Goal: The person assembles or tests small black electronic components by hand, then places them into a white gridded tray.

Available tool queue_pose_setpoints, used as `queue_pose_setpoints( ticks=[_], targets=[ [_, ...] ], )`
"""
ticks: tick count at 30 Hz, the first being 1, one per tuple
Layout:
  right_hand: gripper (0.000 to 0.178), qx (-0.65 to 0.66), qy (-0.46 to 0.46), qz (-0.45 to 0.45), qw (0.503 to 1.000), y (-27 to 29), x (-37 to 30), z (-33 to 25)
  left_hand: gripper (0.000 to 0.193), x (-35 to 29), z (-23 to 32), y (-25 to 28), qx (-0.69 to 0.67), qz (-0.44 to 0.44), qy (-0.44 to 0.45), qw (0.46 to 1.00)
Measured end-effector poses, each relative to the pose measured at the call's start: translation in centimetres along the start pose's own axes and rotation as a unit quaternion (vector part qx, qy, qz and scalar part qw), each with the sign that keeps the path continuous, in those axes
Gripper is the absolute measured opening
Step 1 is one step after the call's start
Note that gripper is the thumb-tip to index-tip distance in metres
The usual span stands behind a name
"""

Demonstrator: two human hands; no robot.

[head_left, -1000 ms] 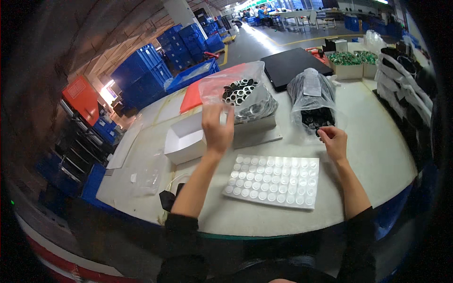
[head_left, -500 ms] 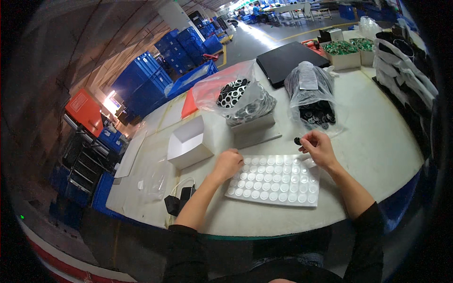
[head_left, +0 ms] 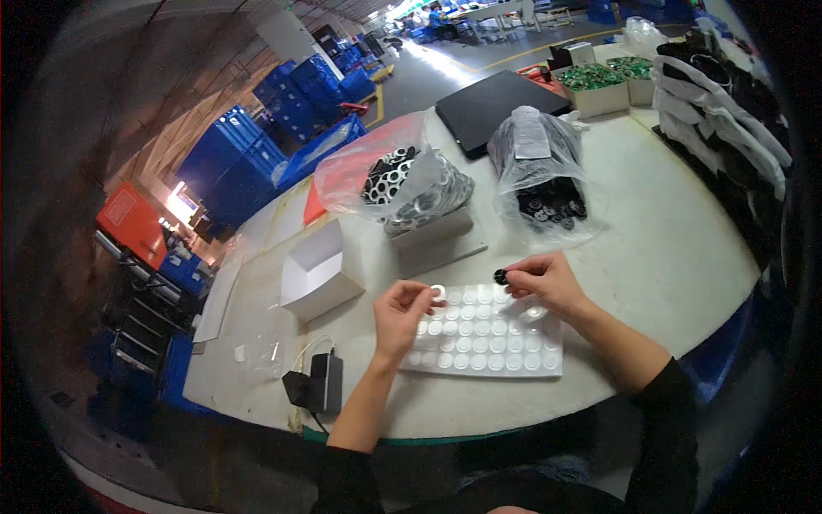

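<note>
A white tray [head_left: 518,373] with rows of round white pieces lies on the table in front of me. Over its far left corner my left hand [head_left: 398,319] pinches a small white round piece [head_left: 437,293]. My right hand [head_left: 548,284] is above the tray's far edge, thumb and fingers closed on a small black round part [head_left: 501,276]. The two held pieces are apart. Beyond my right hand lies an opened clear bag [head_left: 518,171] with black round parts [head_left: 552,204] at its mouth.
An open plastic bag of black-and-white rings [head_left: 394,180] stands behind a grey metal stand [head_left: 437,244]. To the left are an empty white box [head_left: 321,287] and a black power adapter [head_left: 325,381]. A black flat case [head_left: 497,111] and boxes of green parts [head_left: 599,98] are at the back.
My left hand has risen from the tray's far left corner, and a white round piece now shows in its fingers. My right hand has brought the black part left, toward the left hand.
</note>
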State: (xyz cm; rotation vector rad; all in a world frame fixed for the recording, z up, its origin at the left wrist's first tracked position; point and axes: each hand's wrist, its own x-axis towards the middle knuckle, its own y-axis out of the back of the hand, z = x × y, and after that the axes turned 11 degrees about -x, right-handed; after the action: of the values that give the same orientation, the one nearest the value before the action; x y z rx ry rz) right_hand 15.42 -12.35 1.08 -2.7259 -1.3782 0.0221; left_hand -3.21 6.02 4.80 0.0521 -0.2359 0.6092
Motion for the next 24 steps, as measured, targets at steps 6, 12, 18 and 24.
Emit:
queue_pose_setpoints(
  ticks=[6, 12, 18, 24],
  targets=[
    [0.022, 0.055, -0.01, -0.027, 0.998, -1.6, -0.9, 0.5, 0.01, -0.1, -3.3, -5.7, 0.076, -0.028, -0.141, 0.987],
    [0.023, 0.063, -0.038, -0.044, 0.996, -1.9, -1.0, 0.7, 0.009, -0.6, -3.9, -7.2, -0.027, 0.017, -0.044, 0.999],
    [0.024, 0.016, 0.01, -0.051, 0.999, -1.9, -1.2, 0.6, 0.009, -0.8, -4.8, -7.2, -0.029, 0.054, -0.075, 0.995],
    [0.02, 0.003, 0.02, -0.031, 0.999, -2.2, -1.1, 0.8, 0.014, -1.1, -4.2, -6.9, -0.143, 0.006, 0.026, 0.989]
  ],
)
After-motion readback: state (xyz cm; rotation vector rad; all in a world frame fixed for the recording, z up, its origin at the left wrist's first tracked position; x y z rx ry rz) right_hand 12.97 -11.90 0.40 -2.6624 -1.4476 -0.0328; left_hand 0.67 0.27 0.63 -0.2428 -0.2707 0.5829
